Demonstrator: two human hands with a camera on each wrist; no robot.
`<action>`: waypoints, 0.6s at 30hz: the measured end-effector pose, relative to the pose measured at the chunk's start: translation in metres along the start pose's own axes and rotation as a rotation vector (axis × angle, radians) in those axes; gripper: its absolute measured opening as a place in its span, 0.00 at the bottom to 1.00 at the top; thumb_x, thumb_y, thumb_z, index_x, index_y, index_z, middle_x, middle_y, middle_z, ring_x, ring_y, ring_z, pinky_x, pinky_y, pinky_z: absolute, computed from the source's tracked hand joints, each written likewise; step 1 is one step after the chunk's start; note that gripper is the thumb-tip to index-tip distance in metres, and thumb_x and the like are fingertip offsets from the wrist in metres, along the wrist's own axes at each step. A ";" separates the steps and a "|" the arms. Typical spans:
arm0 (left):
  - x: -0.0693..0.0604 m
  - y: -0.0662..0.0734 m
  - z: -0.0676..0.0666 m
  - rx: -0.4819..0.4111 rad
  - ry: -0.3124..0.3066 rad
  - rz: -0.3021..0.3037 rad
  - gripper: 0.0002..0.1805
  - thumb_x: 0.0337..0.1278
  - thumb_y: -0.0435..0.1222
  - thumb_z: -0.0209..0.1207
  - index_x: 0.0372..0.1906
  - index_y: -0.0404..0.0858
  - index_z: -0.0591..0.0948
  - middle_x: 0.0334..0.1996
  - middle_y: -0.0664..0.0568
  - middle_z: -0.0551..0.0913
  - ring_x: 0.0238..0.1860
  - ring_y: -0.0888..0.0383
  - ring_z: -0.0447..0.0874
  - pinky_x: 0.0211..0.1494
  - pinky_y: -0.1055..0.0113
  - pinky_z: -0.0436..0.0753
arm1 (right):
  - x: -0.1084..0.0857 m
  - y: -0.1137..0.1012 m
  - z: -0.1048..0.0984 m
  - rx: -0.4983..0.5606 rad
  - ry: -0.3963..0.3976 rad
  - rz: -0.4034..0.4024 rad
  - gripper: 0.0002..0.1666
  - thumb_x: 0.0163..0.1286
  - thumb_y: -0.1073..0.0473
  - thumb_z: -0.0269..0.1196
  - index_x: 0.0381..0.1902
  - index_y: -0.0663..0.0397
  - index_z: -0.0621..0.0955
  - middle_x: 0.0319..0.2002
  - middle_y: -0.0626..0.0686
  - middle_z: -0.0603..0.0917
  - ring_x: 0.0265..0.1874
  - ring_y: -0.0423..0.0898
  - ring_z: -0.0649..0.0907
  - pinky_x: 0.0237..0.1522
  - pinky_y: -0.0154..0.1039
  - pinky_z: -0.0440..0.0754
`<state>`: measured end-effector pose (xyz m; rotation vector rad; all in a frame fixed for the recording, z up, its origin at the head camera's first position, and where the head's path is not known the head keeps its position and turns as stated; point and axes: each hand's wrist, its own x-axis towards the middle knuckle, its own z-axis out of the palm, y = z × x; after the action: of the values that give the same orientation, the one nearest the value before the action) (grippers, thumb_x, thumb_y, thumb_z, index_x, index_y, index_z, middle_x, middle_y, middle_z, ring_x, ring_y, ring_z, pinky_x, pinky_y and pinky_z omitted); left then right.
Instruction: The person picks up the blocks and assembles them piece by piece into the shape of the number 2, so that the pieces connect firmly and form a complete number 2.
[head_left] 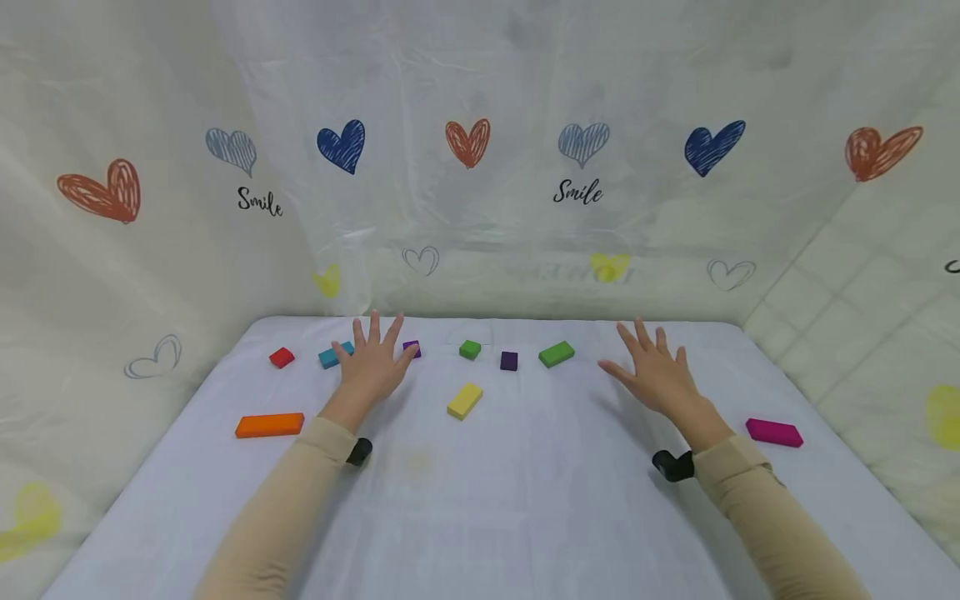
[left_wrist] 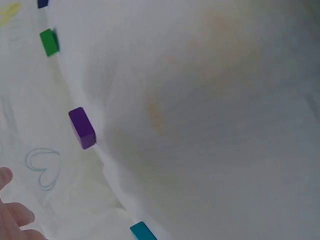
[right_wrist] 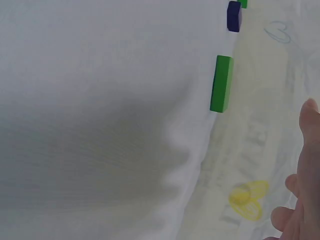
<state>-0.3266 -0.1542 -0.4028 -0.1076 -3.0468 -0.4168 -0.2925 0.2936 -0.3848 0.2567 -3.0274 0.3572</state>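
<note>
My left hand [head_left: 371,367] is held over the back left of the table with its fingers spread and nothing in them. It partly covers a blue block [head_left: 327,358] and a purple block [head_left: 412,348] in the head view. On the other side my right hand [head_left: 658,375] hovers with fingers spread, also holding nothing. The longer green block [head_left: 557,354] is the nearest one to it. Between the hands lie a small green block [head_left: 470,349], a dark purple block [head_left: 509,361] and a yellow block [head_left: 465,401].
A red block [head_left: 282,357] and a long orange block [head_left: 270,425] lie on the left side of the white-covered table [head_left: 480,533]. Outside the right forearm is a magenta block [head_left: 774,432]. A whitish sheet [head_left: 525,50] printed with hearts hangs behind the table.
</note>
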 end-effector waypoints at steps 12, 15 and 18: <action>-0.011 -0.016 -0.008 0.000 -0.005 0.040 0.42 0.75 0.60 0.45 0.84 0.50 0.48 0.82 0.37 0.39 0.79 0.30 0.31 0.69 0.23 0.38 | -0.017 0.004 -0.005 0.009 0.016 -0.029 0.54 0.76 0.28 0.50 0.82 0.58 0.50 0.79 0.71 0.45 0.75 0.76 0.44 0.67 0.78 0.40; -0.014 -0.021 -0.009 -0.004 -0.001 0.059 0.41 0.76 0.60 0.45 0.84 0.50 0.49 0.82 0.37 0.41 0.79 0.30 0.33 0.69 0.23 0.40 | -0.020 0.007 -0.006 0.021 0.020 -0.034 0.53 0.76 0.29 0.51 0.82 0.58 0.51 0.79 0.70 0.45 0.75 0.77 0.45 0.67 0.78 0.40; -0.017 -0.027 -0.012 -0.012 -0.002 0.077 0.40 0.76 0.60 0.43 0.84 0.49 0.50 0.82 0.36 0.41 0.79 0.29 0.35 0.68 0.22 0.40 | -0.023 0.010 -0.006 0.034 0.017 -0.038 0.53 0.76 0.31 0.53 0.82 0.59 0.52 0.79 0.70 0.46 0.75 0.77 0.44 0.67 0.78 0.41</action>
<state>-0.3115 -0.1842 -0.4000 -0.2246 -3.0302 -0.4304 -0.2712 0.3079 -0.3831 0.3109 -2.9974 0.4062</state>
